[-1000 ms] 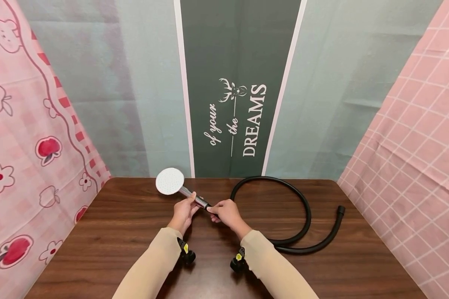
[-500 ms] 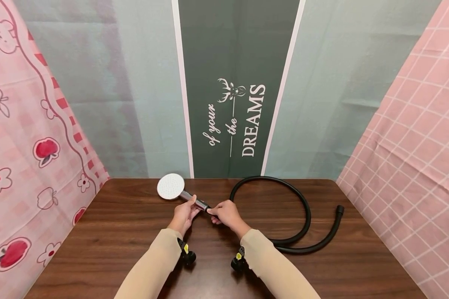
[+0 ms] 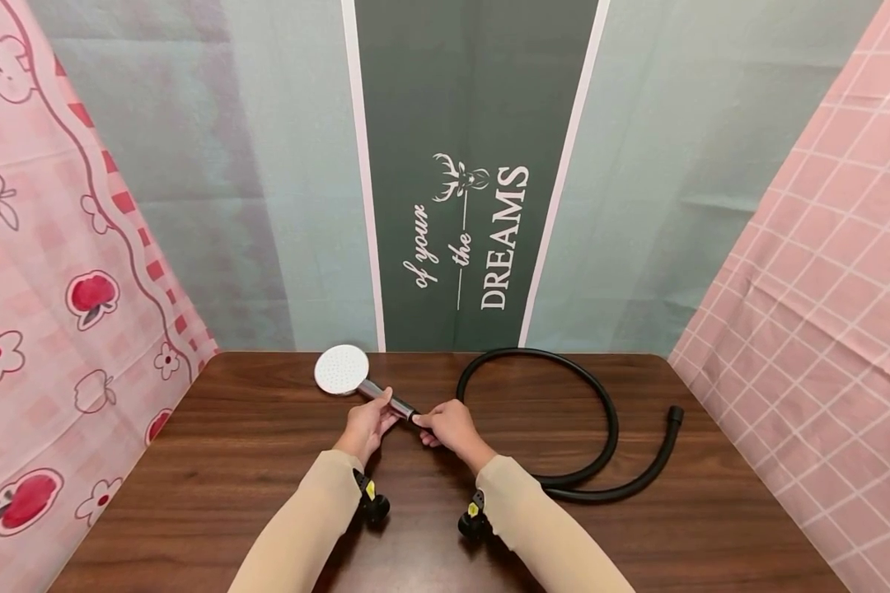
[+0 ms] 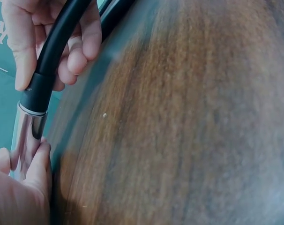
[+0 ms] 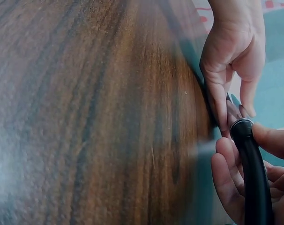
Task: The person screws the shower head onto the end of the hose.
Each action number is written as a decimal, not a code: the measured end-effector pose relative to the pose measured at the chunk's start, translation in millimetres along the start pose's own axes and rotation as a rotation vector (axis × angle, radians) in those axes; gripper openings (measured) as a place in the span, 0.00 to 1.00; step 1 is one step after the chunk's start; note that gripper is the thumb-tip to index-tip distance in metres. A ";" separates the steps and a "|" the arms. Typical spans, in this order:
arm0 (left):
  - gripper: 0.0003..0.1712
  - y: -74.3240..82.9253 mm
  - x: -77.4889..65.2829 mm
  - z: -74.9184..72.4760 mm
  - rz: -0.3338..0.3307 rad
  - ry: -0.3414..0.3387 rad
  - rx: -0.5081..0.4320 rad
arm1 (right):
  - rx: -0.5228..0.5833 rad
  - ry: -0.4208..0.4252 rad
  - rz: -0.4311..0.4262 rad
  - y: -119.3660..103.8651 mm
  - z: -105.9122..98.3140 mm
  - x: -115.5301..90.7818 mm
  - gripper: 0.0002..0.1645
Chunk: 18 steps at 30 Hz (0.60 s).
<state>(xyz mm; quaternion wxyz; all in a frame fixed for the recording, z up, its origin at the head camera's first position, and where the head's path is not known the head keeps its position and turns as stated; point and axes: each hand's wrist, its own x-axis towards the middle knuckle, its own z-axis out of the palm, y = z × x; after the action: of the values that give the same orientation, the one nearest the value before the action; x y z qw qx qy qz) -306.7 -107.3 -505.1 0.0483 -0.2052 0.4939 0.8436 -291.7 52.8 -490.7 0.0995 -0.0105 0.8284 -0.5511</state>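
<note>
A shower head (image 3: pixel 341 370) with a round white face and a chrome handle (image 4: pixel 28 129) is tilted up to the left over the table. My left hand (image 3: pixel 367 426) grips that handle between thumb and fingers. My right hand (image 3: pixel 448 426) pinches the black end collar (image 4: pixel 36 93) of a shower hose (image 3: pixel 614 428), thumb on one side. In the left wrist view the collar sits against the handle's end; how far it is threaded on cannot be seen. Both hands also show in the right wrist view, with the hose (image 5: pixel 256 173) curving away between the right hand's fingers.
The hose loops over the right half of the brown wooden table (image 3: pixel 267 461), its free end (image 3: pixel 676 416) near the right edge. Curtains hang behind and at both sides: pink fruit print (image 3: pixel 92 301) left, pink grid (image 3: pixel 808 272) right. Black wrist cameras (image 3: pixel 376 508) are strapped below both sleeves.
The shower head's round face has dropped lower and shifted slightly right, its tilt changing a little. Both hands keep their hold in nearly the same place. The hose loop lies as before.
</note>
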 end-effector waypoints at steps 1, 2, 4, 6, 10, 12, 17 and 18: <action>0.16 0.2 0.2 0.0 0.001 -0.004 0.000 | 0.003 0.002 0.001 0.7 0.2 0.3 0.16; 0.15 0.5 0.3 0.1 0.002 -0.009 0.001 | 0.004 0.004 -0.003 1.5 0.4 0.7 0.16; 0.14 1.0 0.8 -0.3 0.000 -0.020 -0.005 | 0.010 0.008 -0.007 3.0 0.7 1.5 0.16; 0.12 1.1 1.0 -1.2 -0.002 -0.031 -0.011 | 0.016 0.012 -0.005 4.4 1.0 2.2 0.16; 0.10 1.9 0.4 -3.9 -0.010 -0.056 -0.009 | 0.031 0.015 0.011 5.9 0.9 2.7 0.16; 0.11 3.1 -0.3 -5.4 -0.014 -0.063 0.016 | 0.030 0.016 0.011 6.1 0.8 2.7 0.16; 0.14 9.2 -3.9 -10.3 -0.013 -0.061 0.193 | 0.017 0.013 0.003 4.5 1.7 2.3 0.16; 0.16 10.3 -4.8 -11.7 -0.011 -0.061 0.236 | 0.013 0.012 0.003 4.3 2.3 2.2 0.16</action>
<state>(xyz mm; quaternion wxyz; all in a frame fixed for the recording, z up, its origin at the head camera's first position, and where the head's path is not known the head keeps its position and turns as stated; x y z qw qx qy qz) -301.8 -121.8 -499.9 0.0916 -0.1750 0.5870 0.7851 -293.1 52.1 -495.8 0.0956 -0.0054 0.8255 -0.5562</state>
